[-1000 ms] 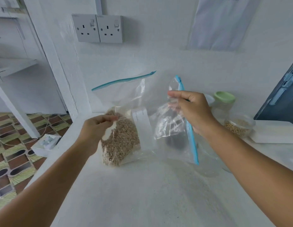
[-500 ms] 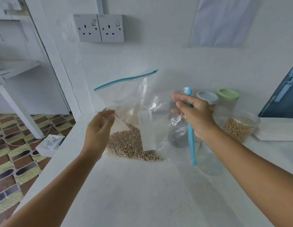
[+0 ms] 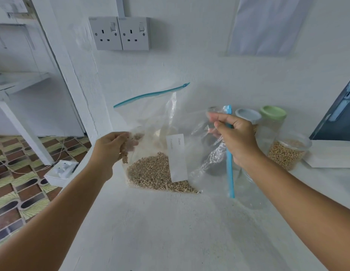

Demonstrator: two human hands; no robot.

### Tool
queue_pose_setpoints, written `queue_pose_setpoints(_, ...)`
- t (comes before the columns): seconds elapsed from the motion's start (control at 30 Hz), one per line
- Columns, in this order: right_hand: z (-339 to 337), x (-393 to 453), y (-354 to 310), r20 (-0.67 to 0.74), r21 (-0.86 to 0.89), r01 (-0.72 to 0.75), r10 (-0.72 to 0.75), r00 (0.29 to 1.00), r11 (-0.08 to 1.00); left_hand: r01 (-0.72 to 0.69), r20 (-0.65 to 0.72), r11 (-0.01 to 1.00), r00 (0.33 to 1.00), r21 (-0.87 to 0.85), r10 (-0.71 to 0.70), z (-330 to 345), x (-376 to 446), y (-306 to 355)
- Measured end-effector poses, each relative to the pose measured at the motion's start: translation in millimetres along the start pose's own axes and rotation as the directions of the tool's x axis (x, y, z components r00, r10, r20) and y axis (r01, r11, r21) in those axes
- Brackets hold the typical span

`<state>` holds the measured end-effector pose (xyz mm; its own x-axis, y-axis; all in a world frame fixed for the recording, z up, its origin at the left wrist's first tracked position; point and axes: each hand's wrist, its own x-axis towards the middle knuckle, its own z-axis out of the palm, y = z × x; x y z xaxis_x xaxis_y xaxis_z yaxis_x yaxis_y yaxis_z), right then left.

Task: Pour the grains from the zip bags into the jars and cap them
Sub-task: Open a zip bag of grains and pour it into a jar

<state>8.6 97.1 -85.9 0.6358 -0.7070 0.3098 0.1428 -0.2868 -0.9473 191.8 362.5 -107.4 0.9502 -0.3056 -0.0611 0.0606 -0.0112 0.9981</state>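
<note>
A clear zip bag (image 3: pixel 156 122) with a blue zip strip and a white label stands on the white counter, tan grains (image 3: pixel 156 173) heaped in its bottom. My left hand (image 3: pixel 111 147) pinches the bag's left edge. My right hand (image 3: pixel 234 137) grips a second clear zip bag (image 3: pixel 209 163) by its blue zip strip, which hangs down over a clear open jar (image 3: pixel 248 184). Behind stand a jar with a grey lid (image 3: pixel 248 115), a jar with a green lid (image 3: pixel 273 114), and an uncapped jar of tan grains (image 3: pixel 287 153).
A white counter (image 3: pixel 170 231) runs from me to the wall, its left edge dropping to a patterned tile floor. A white box (image 3: pixel 61 172) lies on the floor. Twin sockets (image 3: pixel 121 33) sit on the wall. A white flat block (image 3: pixel 334 155) and a dark panel are at right.
The grain bag has swung from tilted to resting on the counter, and the grains settled flat along its bottom. Both hands rose a little; the lidded jars came into view.
</note>
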Motion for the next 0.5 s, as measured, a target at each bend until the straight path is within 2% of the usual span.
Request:
queue_pose_setpoints(0.13, -2.0, 2.3, -1.7, -0.045, -0.007, 0.01, -0.011, 0.999, 1.0, -0.211, -0.034, 0.97, 0.976, 0.123, 0.216, -10.5, -2.5, 4.4)
queue_pose_setpoints(0.23, -1.5, 3.3, -0.8, -0.049, -0.013, 0.011, -0.012, 0.999, 1.0, -0.239, -0.006, 0.956, 0.97, 0.169, 0.244, -11.6, -6.2, 1.9)
queue_pose_setpoints(0.3, -0.8, 1.7, 0.9, -0.051, -0.015, 0.012, -0.013, 0.999, 1.0, -0.18, -0.039, 0.973, 0.982, 0.147, 0.187, -11.3, -5.2, 0.6)
queue_pose_setpoints(0.37, -0.5, 0.3, 2.5, -0.048, -0.024, 0.016, -0.017, 0.999, 1.0, -0.064, -0.075, 0.997, 0.995, 0.05, 0.068, -11.1, -1.7, 1.1)
queue_pose_setpoints(0.5, -1.3, 0.6, 2.6, -0.046, -0.026, 0.008, -0.009, 0.999, 1.0, 0.156, -0.025, 0.985, 0.987, -0.08, -0.158, -8.9, 8.2, 2.0)
